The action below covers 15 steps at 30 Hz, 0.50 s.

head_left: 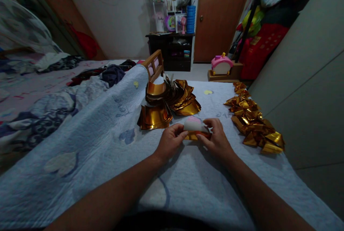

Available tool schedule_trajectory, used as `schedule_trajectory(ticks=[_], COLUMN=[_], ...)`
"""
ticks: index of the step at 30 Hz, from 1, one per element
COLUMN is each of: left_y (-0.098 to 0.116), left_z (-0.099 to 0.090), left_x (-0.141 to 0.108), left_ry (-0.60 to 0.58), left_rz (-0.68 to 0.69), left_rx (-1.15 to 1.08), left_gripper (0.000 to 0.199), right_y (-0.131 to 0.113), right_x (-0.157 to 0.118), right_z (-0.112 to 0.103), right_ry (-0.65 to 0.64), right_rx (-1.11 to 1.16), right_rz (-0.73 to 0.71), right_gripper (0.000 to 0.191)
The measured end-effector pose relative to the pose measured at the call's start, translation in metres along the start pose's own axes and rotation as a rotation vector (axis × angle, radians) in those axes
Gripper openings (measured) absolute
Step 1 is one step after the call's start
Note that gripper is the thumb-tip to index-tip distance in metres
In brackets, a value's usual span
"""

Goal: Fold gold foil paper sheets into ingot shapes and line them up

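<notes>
Between my two hands is a sheet of gold foil paper [192, 127], curled so that its pale inner side faces up and a gold strip shows along the near edge. My left hand [172, 138] pinches its left end between thumb and fingers. At the right end, my right hand [215, 136] grips it, thumb on the near gold edge and fingers behind. Just beyond my hands lie fanned stacks of gold foil sheets [156, 115]. Off to the right, a row of folded gold foil pieces [254, 120] runs along the cloth.
A light blue patterned cloth [113, 173] covers the surface under my hands. Behind the stacks stands a small wooden frame [155, 65]. Crumpled bedding [67, 98] lies at left, and a pale cabinet [309, 91] borders the right edge. A pink toy [221, 65] sits beyond.
</notes>
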<state>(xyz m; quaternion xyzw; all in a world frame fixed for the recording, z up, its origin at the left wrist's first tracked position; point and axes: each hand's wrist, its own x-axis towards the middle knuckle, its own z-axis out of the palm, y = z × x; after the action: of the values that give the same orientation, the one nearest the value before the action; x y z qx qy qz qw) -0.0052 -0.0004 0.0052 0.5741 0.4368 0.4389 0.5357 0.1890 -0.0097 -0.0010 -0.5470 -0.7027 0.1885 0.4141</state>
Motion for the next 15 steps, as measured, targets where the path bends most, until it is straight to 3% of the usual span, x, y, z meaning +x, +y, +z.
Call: schedule_trajectory(ticks=[3, 5, 10, 15], left_y=[0.004, 0.006, 0.007, 0.003], left_z=[-0.002, -0.003, -0.003, -0.002], left_x=[0.000, 0.000, 0.001, 0.003], left_ry=[0.059, 0.100, 0.129, 0.117], left_rz=[-0.033, -0.039, -0.043, -0.063], left_rx=[-0.059, -0.101, -0.208, -0.271], left_gripper=[0.021, 0.023, 0.026, 0.026], right_y=[0.002, 0.002, -0.005, -0.015], right_x=[-0.001, -0.002, 0.001, 0.002], right_z=[-0.001, -0.002, -0.005, -0.011], right_ry=[0.037, -0.024, -0.215, -0.198], right_rx=[0.197, 0.365, 0.636, 0.749], right_rz=[0.134, 0.208, 0.229, 0.205], right_gripper=[0.066, 0.071, 0.044, 0.032])
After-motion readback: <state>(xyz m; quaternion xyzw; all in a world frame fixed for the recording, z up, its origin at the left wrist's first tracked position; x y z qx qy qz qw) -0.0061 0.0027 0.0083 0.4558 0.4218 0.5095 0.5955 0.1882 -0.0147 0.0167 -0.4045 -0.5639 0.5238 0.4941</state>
